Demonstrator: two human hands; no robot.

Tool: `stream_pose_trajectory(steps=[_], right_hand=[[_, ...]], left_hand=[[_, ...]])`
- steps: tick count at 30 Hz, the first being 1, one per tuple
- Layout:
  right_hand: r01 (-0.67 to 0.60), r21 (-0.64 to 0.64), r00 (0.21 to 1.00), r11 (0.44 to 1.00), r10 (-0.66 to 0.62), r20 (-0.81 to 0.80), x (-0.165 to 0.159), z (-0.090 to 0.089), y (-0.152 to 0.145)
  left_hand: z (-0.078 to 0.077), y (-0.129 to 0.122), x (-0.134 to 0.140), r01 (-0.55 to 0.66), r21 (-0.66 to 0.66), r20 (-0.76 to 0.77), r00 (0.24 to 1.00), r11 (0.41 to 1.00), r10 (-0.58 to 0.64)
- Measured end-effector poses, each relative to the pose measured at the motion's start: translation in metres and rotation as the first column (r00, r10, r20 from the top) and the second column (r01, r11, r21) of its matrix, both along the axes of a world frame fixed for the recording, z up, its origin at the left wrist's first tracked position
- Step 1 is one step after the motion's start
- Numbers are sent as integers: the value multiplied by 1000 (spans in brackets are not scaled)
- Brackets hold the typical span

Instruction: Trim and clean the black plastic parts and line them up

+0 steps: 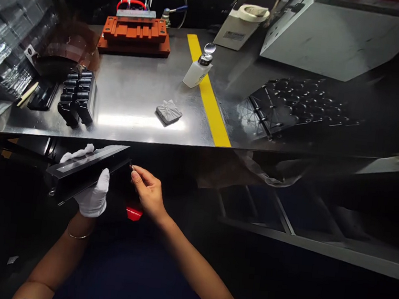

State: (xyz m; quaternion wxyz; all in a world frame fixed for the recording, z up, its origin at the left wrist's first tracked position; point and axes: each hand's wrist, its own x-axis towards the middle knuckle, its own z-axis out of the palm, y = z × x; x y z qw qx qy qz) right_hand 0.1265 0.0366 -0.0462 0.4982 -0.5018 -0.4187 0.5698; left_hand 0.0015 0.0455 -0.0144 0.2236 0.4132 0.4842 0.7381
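Observation:
My left hand [95,196], in a white glove, grips a black rectangular panel [89,170] with a glossy upper face. The panel is tilted, below the bench's front edge, with the gloved fingers on its far side and the thumb on the near side. Bare, my right hand [149,193] pinches at the panel's right end. A small dark bit shows at its fingertips; whether it is loose or part of the panel I cannot tell. Beyond them on the bench lies a folded grey cloth pad [168,112].
The metal bench [131,84] carries an orange fixture [135,34], a white pump bottle [197,70] by a yellow tape strip [210,102], stacked black parts [78,95] at left and a black tray of parts [298,103] at right. A grey metal box [334,37] stands behind.

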Motion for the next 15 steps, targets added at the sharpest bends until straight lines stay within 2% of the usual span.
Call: stream_pose_trajectory(steps=[2,4,7,10,13,15], right_hand=[[6,44,999,999,-8,36,5,-2,1],[-27,96,997,995,20,70,12,0,2],[-131,142,982,981,109,154,21,8,9],[-174,187,965,967,130,227,23,14,16],[-192,194,957,962,140,253,17,14,17],[-181,185,947,966,121,298,12,12,14]], left_hand=[[3,0,3,4,-20,67,998,1000,-2],[5,-1,5,39,-78,215,976,996,-21],[5,-4,5,177,-161,446,891,971,-88],[5,-3,5,286,-202,622,776,937,-103],[6,4,9,343,-254,702,709,904,-72],[7,9,14,312,-292,692,721,904,-25]])
